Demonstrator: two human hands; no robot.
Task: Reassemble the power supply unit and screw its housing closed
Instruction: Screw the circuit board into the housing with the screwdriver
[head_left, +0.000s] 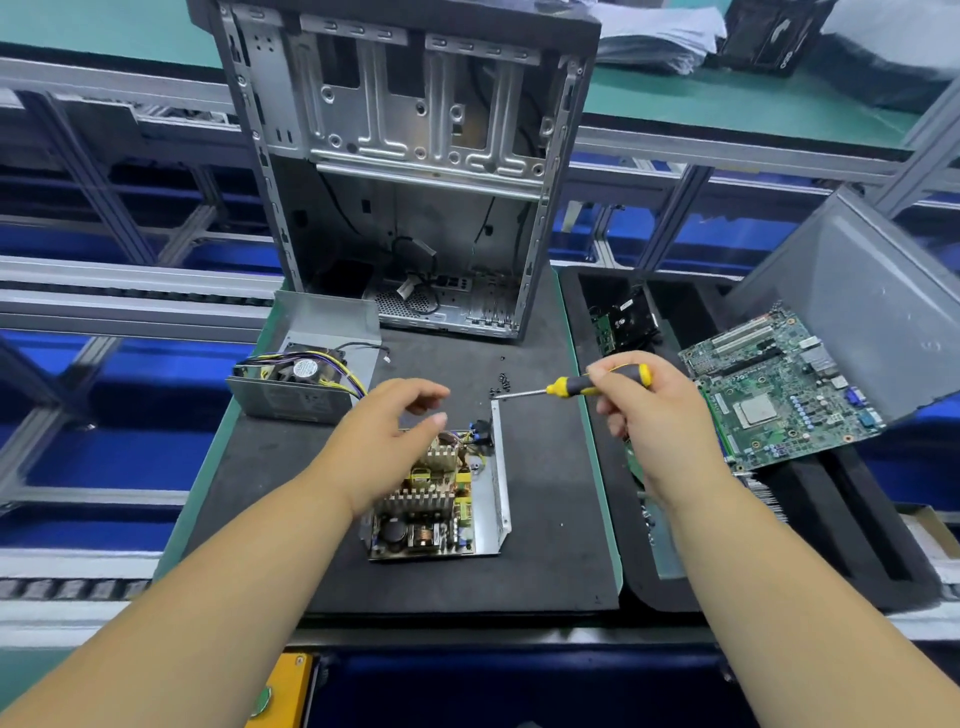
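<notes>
Black foam mat (545, 519) on a green-edged bench, conveyor rails behind. Gutted PC case (410, 171) stands at the mat's far edge; motherboard (779, 395) lies in a tray to the right.

Power supply base (441, 499) sits mid-mat, circuit board exposed, one metal wall up on its right side. Its cover (306, 374), with fan and wire bundle, rests apart at far left. Loose screws (503, 382) lie just beyond the base.

Left hand (387, 441) hovers over the board, fingers loosely curled, holding nothing. Right hand (644, 410) grips a yellow-black screwdriver (571, 387), tip toward the screws.

Judgement: early stage. Cover not yet fitted; housing screws all left to drive.
</notes>
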